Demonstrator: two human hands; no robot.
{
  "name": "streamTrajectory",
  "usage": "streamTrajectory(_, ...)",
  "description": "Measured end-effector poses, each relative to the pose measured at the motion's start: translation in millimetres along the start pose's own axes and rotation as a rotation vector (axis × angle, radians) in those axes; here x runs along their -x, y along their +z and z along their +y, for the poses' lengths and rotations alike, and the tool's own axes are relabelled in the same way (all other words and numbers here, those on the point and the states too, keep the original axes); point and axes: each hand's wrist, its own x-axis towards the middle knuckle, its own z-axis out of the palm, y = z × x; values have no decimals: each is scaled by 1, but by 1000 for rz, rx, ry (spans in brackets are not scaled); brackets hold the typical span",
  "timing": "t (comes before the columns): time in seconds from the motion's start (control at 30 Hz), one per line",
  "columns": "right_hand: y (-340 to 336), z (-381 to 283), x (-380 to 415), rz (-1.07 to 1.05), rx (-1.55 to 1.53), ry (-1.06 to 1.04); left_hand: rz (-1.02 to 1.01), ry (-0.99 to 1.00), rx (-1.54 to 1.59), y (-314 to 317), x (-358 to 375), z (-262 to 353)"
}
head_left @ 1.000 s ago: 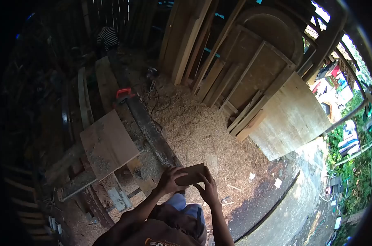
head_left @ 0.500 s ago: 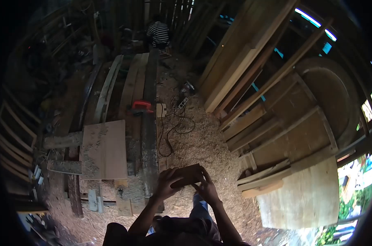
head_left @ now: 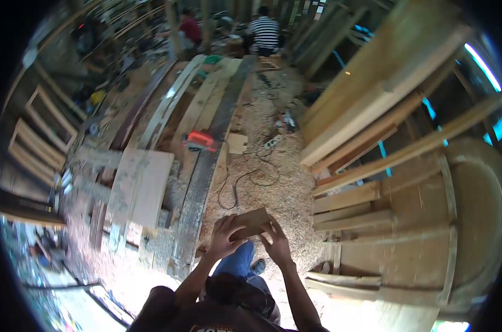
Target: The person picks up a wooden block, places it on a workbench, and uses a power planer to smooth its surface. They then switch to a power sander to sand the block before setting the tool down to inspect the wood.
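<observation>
A small flat wooden block is held out in front of my body, above the shavings-covered ground. My left hand grips its left end, with the fingers over the top edge. At its right end, my right hand holds the block between thumb and fingers. Below the block, my leg in blue jeans shows. To the left of my hands lies a long dark plank, on which an orange power tool rests.
A wide board lies on planks at left. A cord and power strip lie on the ground. Large timbers and a framed panel stand at right. A person in stripes and one in red are behind.
The view has swung and brightened, so the planks and timbers appear shifted. Both hands still hold the block. One foot now shows beside the jeans, and the person in red is clearer.
</observation>
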Motion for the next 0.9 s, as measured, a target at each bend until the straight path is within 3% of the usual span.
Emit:
streamTrajectory(0.23, -21, 48, -87, 55, 81, -34, 147, -133, 37, 47, -88, -53)
streamTrajectory(0.43, -11, 56, -192, -21, 119, -154, 184, -208, 4, 28, -153, -95)
streamTrajectory(0.57, 0, 31, -263, -127, 83, -267, 350, -298, -8, 15, -158, -120)
streamTrajectory(0.9, 84, 11, -384, -625, 20, -520, 725, -837, -133, 30, -109, -186)
